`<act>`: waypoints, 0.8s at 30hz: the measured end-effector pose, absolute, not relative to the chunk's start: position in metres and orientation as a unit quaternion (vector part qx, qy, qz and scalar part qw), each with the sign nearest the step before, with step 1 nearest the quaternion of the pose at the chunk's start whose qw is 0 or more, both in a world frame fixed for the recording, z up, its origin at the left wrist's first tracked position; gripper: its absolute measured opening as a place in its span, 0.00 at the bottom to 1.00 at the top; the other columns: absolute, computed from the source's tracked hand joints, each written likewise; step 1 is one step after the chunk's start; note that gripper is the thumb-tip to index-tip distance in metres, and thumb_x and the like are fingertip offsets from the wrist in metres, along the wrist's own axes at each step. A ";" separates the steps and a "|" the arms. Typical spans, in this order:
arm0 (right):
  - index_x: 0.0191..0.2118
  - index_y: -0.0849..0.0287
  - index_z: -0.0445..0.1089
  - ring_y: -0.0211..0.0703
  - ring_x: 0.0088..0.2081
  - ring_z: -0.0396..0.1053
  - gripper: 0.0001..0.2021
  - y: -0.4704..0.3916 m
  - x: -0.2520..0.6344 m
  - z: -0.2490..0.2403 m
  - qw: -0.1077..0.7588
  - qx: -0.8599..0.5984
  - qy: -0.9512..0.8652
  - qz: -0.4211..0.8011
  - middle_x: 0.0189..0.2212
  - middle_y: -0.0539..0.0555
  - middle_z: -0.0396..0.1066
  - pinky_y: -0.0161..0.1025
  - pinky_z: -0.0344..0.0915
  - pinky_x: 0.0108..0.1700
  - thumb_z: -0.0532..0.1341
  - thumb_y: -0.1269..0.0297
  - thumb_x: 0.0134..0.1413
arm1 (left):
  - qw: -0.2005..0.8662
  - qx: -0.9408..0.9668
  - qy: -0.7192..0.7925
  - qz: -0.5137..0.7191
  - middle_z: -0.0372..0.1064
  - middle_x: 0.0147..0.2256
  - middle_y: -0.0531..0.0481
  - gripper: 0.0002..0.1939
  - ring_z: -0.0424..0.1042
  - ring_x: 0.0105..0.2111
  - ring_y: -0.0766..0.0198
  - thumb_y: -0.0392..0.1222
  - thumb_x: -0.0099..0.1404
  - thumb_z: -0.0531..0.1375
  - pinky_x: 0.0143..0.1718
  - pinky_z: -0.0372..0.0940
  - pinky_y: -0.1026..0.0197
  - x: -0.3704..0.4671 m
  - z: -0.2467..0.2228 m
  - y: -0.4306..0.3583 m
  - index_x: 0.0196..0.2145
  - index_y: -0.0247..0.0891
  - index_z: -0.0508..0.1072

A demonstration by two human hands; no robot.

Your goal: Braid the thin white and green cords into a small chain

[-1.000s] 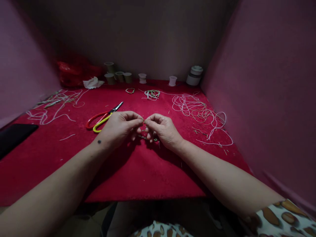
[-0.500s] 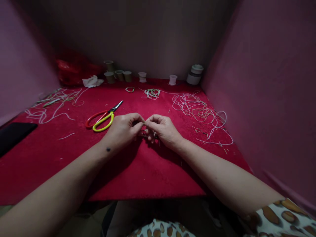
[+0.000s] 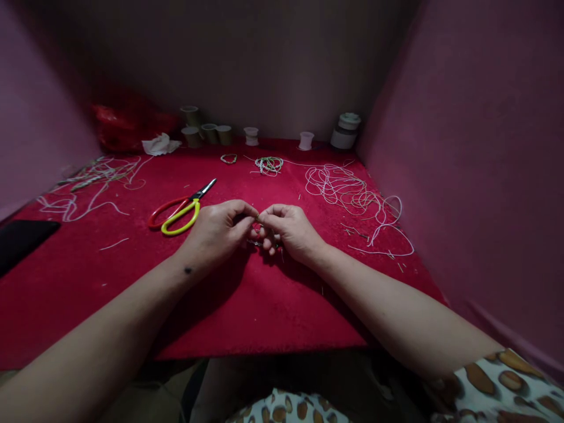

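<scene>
My left hand [image 3: 220, 226] and my right hand [image 3: 291, 230] meet over the middle of the red cloth. Thumb and forefinger of each pinch a small greenish part of a thin cord bracelet [image 3: 254, 242], tips nearly touching. Most of the bracelet is hidden by my fingers; a pale stretch of it shows below the pinch. The other fingers of my right hand curl beneath. Just left of my left hand lie scissors [image 3: 180, 218] with one red and one yellow handle, blades pointing away.
Loose pale cord lies in tangles at the left [image 3: 94, 176] and right [image 3: 339, 188]. Toward the back are a small cord loop [image 3: 228, 158], a green-and-white bundle [image 3: 268, 165], several spools [image 3: 224, 136], a jar [image 3: 345, 132] and a red bag [image 3: 127, 126]. A black flat object [image 3: 26, 242] rests left.
My left fingertips have shifted slightly, and a bit more of the greenish part shows between the two pinches. The whole view has moved a little; things on the table stay put.
</scene>
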State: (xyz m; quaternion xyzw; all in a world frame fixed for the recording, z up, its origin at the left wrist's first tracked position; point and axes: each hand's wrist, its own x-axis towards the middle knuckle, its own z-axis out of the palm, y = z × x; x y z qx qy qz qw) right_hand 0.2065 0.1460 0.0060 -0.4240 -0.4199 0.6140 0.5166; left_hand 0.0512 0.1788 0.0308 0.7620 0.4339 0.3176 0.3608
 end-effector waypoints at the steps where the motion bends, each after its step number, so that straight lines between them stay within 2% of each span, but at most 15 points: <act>1: 0.27 0.61 0.65 0.31 0.14 0.65 0.09 0.146 0.206 0.006 0.518 -0.423 -0.417 0.615 0.18 0.46 0.69 0.28 0.63 0.14 0.58 0.74 0.59 | 0.373 0.755 0.435 0.318 0.75 0.22 0.52 0.09 0.74 0.19 0.62 0.45 0.58 0.60 0.22 0.69 0.62 0.052 0.031 0.178 0.33 0.38 0.76; 6: 0.27 0.61 0.65 0.31 0.15 0.66 0.09 0.148 0.206 0.003 0.527 -0.421 -0.412 0.613 0.19 0.45 0.69 0.27 0.64 0.14 0.59 0.73 0.60 | 0.396 0.746 0.428 0.323 0.77 0.24 0.50 0.09 0.76 0.22 0.60 0.46 0.58 0.61 0.25 0.71 0.60 0.053 0.031 0.176 0.33 0.39 0.76; 12: 0.27 0.61 0.65 0.30 0.14 0.66 0.10 0.149 0.207 0.003 0.524 -0.425 -0.403 0.618 0.18 0.45 0.68 0.27 0.63 0.14 0.57 0.75 0.61 | 0.315 0.794 0.405 0.325 0.78 0.26 0.49 0.11 0.77 0.25 0.60 0.47 0.62 0.59 0.28 0.70 0.60 0.052 0.025 0.178 0.35 0.39 0.76; 18: 0.27 0.61 0.64 0.31 0.14 0.66 0.11 0.147 0.205 0.007 0.517 -0.431 -0.399 0.623 0.18 0.45 0.69 0.27 0.63 0.14 0.58 0.75 0.62 | 0.213 0.839 0.379 0.326 0.77 0.26 0.48 0.10 0.76 0.24 0.61 0.44 0.63 0.57 0.26 0.67 0.62 0.049 0.022 0.185 0.32 0.39 0.76; 21: 0.27 0.61 0.64 0.30 0.14 0.65 0.11 0.147 0.205 0.007 0.517 -0.428 -0.401 0.623 0.18 0.45 0.69 0.27 0.63 0.14 0.57 0.76 0.61 | 0.231 0.830 0.385 0.331 0.77 0.25 0.49 0.09 0.75 0.23 0.62 0.44 0.62 0.56 0.25 0.67 0.62 0.049 0.023 0.184 0.31 0.40 0.75; 24: 0.27 0.61 0.65 0.30 0.14 0.65 0.10 0.147 0.206 0.007 0.521 -0.425 -0.406 0.619 0.18 0.45 0.70 0.27 0.63 0.14 0.57 0.75 0.60 | 0.304 0.794 0.403 0.339 0.75 0.23 0.51 0.08 0.75 0.21 0.62 0.44 0.61 0.57 0.24 0.68 0.62 0.053 0.026 0.181 0.32 0.40 0.73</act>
